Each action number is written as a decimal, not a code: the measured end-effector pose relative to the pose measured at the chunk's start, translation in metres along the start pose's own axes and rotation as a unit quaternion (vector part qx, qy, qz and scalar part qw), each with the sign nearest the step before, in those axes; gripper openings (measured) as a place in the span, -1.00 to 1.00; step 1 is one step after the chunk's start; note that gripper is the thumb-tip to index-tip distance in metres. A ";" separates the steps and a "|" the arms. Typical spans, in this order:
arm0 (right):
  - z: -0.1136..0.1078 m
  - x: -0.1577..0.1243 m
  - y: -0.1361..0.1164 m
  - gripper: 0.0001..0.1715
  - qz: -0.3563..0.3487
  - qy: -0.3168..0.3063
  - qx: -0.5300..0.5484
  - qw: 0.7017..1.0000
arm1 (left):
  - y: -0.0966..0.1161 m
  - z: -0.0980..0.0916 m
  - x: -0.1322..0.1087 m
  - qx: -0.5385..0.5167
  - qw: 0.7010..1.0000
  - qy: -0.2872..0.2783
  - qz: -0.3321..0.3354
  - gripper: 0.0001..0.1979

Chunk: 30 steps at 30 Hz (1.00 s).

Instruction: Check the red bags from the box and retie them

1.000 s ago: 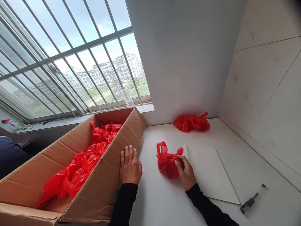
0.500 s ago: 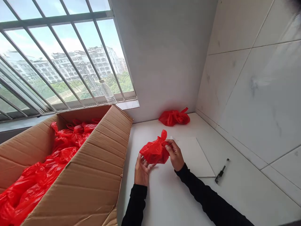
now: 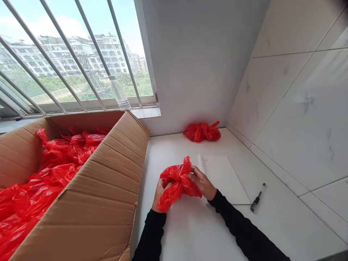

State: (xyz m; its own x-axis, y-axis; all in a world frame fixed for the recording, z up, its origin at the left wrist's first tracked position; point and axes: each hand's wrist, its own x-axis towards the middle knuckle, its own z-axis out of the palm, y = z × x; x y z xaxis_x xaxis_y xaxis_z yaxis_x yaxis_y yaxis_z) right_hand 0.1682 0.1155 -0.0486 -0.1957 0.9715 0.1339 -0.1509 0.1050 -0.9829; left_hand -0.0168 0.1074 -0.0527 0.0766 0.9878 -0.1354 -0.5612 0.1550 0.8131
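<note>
A knotted red plastic bag (image 3: 179, 181) is held between my two hands over the white tabletop (image 3: 187, 232). My left hand (image 3: 160, 192) grips its left side, with the fingers partly hidden behind the plastic. On the right, my right hand (image 3: 202, 183) is closed on the bag close to the knot. One tied end sticks up and another hangs toward me over my left hand. What the bag contains is hidden.
An open cardboard box (image 3: 108, 188) full of red plastic bags (image 3: 62, 170) stands at left. Another red bag (image 3: 202, 132) lies by the wall. A notebook (image 3: 224, 177) and a black pen (image 3: 256, 203) lie at right. A bottle (image 3: 119, 93) stands on the windowsill.
The red bag has turned in my hands, so its knot now faces up and one end hangs toward me. My left hand has shifted its hold. The view has moved slightly.
</note>
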 end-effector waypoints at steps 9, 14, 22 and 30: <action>-0.008 0.000 0.001 -0.46 0.073 -0.024 0.040 0.996 | 0.000 0.006 -0.002 0.083 0.994 0.043 0.049 -0.55; -0.007 -0.002 -0.003 -0.55 0.018 -0.043 0.004 0.999 | -0.003 0.007 -0.007 0.109 0.993 0.014 0.039 -0.62; -0.013 0.001 0.004 -0.64 0.015 0.051 0.075 0.996 | -0.004 0.010 -0.009 0.061 0.998 0.001 0.030 -0.50; 0.002 -0.006 0.004 -0.53 -0.012 -0.118 0.059 0.991 | -0.001 0.005 -0.007 0.026 0.993 0.089 0.077 -0.50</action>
State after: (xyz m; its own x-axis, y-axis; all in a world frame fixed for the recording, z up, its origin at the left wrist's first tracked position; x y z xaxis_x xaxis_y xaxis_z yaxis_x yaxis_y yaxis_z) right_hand 0.1668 0.1099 -0.0536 -0.4099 0.8909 0.1956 -0.2683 0.0872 -0.9594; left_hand -0.0124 0.1007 -0.0496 -0.1560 0.9826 -0.1006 -0.5120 0.0066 0.8590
